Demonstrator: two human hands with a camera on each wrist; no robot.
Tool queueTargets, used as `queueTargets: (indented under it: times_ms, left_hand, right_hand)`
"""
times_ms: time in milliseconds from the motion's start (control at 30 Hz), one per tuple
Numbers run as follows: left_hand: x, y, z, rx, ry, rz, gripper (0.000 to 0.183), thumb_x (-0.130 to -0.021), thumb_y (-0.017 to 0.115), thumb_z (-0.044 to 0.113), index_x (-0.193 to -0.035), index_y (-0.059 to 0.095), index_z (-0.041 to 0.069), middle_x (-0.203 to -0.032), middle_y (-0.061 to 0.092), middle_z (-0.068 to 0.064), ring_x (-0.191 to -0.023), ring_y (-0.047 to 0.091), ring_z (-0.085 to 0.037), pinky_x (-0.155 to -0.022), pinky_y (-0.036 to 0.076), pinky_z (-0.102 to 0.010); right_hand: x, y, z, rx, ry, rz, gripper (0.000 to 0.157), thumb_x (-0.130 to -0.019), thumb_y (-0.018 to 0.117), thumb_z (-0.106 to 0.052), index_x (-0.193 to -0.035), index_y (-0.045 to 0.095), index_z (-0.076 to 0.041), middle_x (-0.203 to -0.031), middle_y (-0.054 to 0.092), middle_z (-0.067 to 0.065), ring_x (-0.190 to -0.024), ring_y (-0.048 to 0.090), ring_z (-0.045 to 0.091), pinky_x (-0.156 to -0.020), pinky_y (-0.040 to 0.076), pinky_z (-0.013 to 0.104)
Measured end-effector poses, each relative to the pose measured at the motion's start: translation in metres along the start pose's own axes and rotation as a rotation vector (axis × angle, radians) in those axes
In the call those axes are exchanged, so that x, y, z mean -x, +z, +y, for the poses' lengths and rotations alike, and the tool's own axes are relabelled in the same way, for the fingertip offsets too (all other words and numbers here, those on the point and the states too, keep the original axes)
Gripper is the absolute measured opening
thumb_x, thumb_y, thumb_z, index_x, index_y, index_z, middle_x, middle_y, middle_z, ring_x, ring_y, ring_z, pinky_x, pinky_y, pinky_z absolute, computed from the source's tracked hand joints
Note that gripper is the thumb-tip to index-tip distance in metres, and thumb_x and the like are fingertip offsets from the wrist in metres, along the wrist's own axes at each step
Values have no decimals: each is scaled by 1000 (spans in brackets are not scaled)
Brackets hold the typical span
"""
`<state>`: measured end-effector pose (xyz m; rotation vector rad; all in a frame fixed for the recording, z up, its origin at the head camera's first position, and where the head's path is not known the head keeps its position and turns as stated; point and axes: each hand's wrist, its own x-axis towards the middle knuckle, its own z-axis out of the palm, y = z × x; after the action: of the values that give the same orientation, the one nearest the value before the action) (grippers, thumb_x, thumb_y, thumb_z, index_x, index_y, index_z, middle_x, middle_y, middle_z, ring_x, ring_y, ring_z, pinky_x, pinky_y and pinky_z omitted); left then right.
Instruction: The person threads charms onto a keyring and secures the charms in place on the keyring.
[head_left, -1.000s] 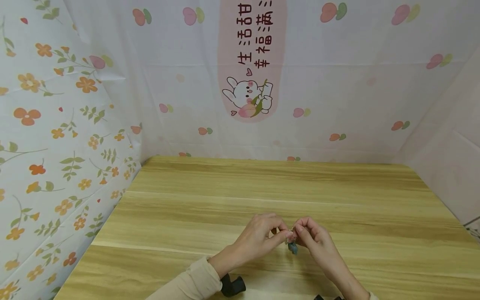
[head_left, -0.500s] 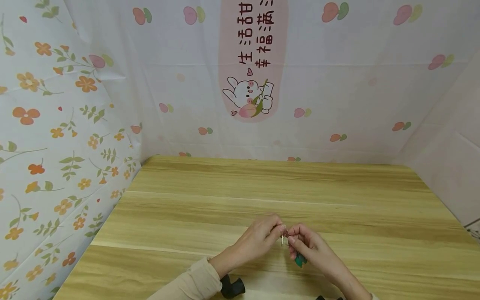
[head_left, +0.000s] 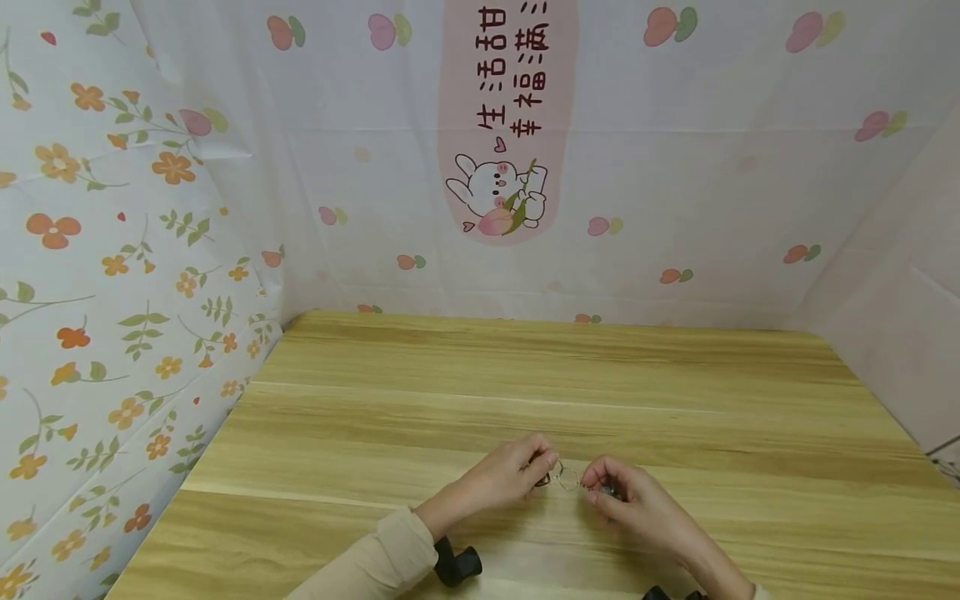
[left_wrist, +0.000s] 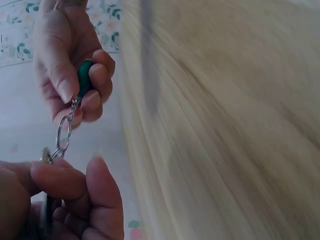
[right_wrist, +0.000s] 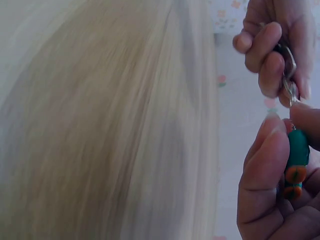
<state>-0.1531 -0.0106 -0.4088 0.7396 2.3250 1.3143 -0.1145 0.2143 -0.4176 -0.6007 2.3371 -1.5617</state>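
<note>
Stretched between both hands over the table is a keychain, its silver split ring (head_left: 569,479) showing in the gap. My right hand (head_left: 637,504) grips a small green charm (right_wrist: 298,145) with orange round parts, thumb and fingers curled about it. A short fine chain (left_wrist: 74,106) runs from the charm to the ring. On the other side my left hand (head_left: 501,477) pinches a dark piece with a silver metal edge (right_wrist: 289,59); its kind cannot be told, as the fingers cover most of it.
The wood-grain table (head_left: 375,400) lies under both hands. A black angular piece (head_left: 459,564) shows beside the left sleeve (head_left: 375,554), and another black piece (head_left: 660,593) sits at the bottom edge near the right wrist. Printed cloth (head_left: 337,167) hangs behind and at the sides.
The hands have drawn apart, left hand leftward and right hand slightly rightward, so the ring now shows between them. The charm, earlier hanging below the fingers, is now mostly inside the right hand.
</note>
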Motion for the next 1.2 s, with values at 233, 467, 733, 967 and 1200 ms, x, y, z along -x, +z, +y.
queueTargets:
  times_ms: [233,467,733,967,1200]
  left_hand:
    - [-2,-4,-12,-95,-11,24,9,-97,61,21,-93,63,12,-76,58,8,-62,45,0,-56,38,-15]
    - [-4,-2,-20,-213,-29,56,6,-88,72,16,-88,66,13,-82,69,4,-72,51,1,-69,41,-18]
    - [-7,2,-26,-357,3,81,10,-84,77,19,-84,67,16,-80,69,6,-72,52,3,-70,41,-16]
    - [-6,3,-24,-426,21,108,11,-83,77,19,-80,67,15,-74,61,9,-69,46,3,-65,37,-15]
    - [-5,3,-23,-459,-16,121,14,-82,77,23,-78,65,18,-69,52,13,-66,41,2,-61,33,-15]
  right_hand:
    - [-3,0,12,239,-83,113,6,-91,65,-6,-94,60,-4,-88,62,4,-73,48,-6,-59,45,20]
    - [-9,3,16,437,-117,87,12,-86,71,-5,-89,61,-11,-88,61,3,-80,46,-3,-65,42,20]
    - [-10,7,16,705,-121,110,22,-81,76,-6,-86,58,-18,-85,55,-9,-76,45,-1,-64,42,21]
    - [-10,8,17,773,-132,146,23,-78,79,-7,-85,61,-18,-85,51,-8,-73,39,-1,-61,38,19]
    - [-9,8,18,781,-160,146,23,-77,79,-7,-87,62,-17,-84,50,-9,-74,38,1,-62,37,19]
